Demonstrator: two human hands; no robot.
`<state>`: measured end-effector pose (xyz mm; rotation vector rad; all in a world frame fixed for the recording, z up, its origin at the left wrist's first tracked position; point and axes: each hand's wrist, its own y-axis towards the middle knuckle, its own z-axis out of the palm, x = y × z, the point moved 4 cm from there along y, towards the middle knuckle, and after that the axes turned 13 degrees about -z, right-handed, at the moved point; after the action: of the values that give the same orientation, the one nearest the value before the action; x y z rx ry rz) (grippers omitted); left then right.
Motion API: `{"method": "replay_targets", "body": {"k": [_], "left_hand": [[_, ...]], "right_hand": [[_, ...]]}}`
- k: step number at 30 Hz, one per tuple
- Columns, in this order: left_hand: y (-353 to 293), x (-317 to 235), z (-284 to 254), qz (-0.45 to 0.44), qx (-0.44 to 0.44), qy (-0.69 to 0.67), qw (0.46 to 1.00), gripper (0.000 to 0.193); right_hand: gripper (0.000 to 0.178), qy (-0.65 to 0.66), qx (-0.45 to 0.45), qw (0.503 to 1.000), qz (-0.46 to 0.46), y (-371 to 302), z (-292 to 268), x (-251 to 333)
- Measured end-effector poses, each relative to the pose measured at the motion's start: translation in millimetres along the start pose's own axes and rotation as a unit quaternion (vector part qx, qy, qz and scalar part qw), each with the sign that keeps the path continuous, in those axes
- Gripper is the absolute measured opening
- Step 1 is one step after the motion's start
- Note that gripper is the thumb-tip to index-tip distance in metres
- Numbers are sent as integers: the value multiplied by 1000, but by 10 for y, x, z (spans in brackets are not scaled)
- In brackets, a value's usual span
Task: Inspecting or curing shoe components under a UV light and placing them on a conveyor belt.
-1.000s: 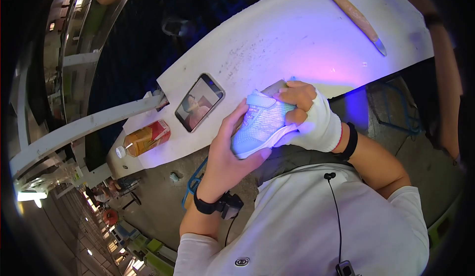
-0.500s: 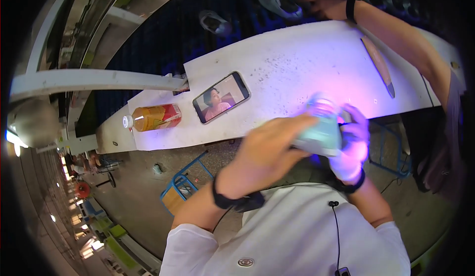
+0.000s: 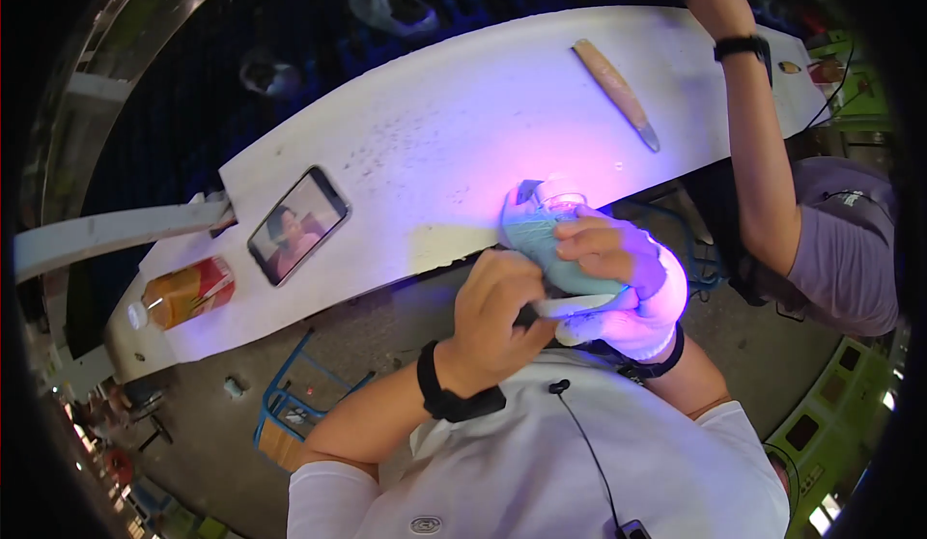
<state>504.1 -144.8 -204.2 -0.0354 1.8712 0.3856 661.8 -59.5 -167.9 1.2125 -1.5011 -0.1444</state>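
A light teal shoe (image 3: 537, 235) is held just past the table's near edge, lit by a violet glow. My right hand (image 3: 642, 283) is wrapped over its side, with fingers curled across the upper and the palm looking pale in the light. My left hand (image 3: 491, 317) is closed at the near end of the shoe, its fingertips against the pale rim there. A small dark patch shows by those fingertips; I cannot make out what it is. A whitish rounded end of the shoe (image 3: 562, 193) points toward the table.
On the white table (image 3: 444, 143) lie a phone (image 3: 297, 230) showing a video, a bottle of orange drink (image 3: 188, 293) on its side, and a wooden-handled knife-like tool (image 3: 616, 95). Shoes (image 3: 394, 8) stand on the dark rack beyond. A co-worker's arm (image 3: 758, 133) reaches in from the right.
The shoe has been turned in my hands, and my left hand has shifted to its near end. My view has swung right. The co-worker's hand remains over the far shoes.
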Motion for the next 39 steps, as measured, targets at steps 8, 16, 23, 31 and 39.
{"method": "replay_targets", "body": {"k": [8, 16, 23, 31, 39], "left_hand": [[237, 64, 180, 8, 35, -97, 995, 42], [280, 36, 216, -74, 36, 72, 994, 42], [560, 29, -476, -87, 132, -28, 987, 72], [767, -246, -628, -58, 71, 68, 993, 73], [974, -135, -911, -197, 109, 191, 955, 66]], "right_hand": [[49, 53, -52, 996, 48, -180, -173, -98], [45, 83, -121, 979, 143, -420, -407, -281], [74, 102, -215, 897, 373, -567, -342, -593], [53, -14, -3, 1000, -14, 726, 165, -282], [26, 552, -320, 741, 210, 897, 523, -867]]}}
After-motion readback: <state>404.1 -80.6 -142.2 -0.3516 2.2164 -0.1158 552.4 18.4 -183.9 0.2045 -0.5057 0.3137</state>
